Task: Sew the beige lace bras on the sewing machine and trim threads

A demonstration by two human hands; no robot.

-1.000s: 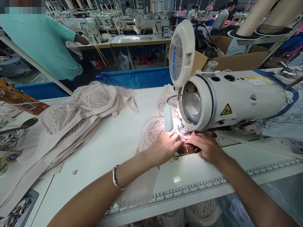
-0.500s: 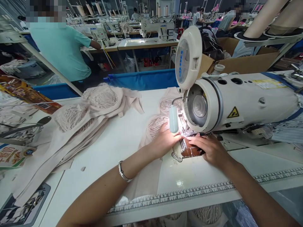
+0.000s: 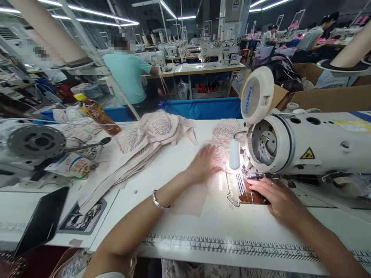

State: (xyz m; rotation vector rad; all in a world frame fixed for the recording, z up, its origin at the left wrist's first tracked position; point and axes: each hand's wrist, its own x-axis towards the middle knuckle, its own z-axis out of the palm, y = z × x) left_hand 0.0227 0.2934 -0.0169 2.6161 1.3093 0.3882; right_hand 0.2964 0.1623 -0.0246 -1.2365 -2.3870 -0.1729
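My left hand (image 3: 204, 164) lies on a pale beige lace bra (image 3: 224, 131), its fingers spread and slightly blurred. The bra's near cup reaches toward the lit needle area of a white sewing machine (image 3: 315, 143). My right hand (image 3: 278, 195) rests at the near side of that area, fingers stretched out over a brown plate (image 3: 253, 197) and close to the presser foot. Nothing shows in its grasp. A pale lamp cover (image 3: 234, 154) hangs before the needle and partly hides it. The machine's round lid (image 3: 257, 94) stands raised.
More beige bras (image 3: 139, 143) lie piled on the left of the white table, near a drink bottle (image 3: 98, 114) and a snack packet (image 3: 72, 165). A black phone-like slab (image 3: 43, 218) lies at the left edge. A ruler strip (image 3: 220, 245) runs along the front. A co-worker (image 3: 126, 75) sits beyond.
My view has swung left. My left hand has drawn back from the needle and spread over the lace. The blurred disc inside the machine's round opening now shows distinct metal parts.
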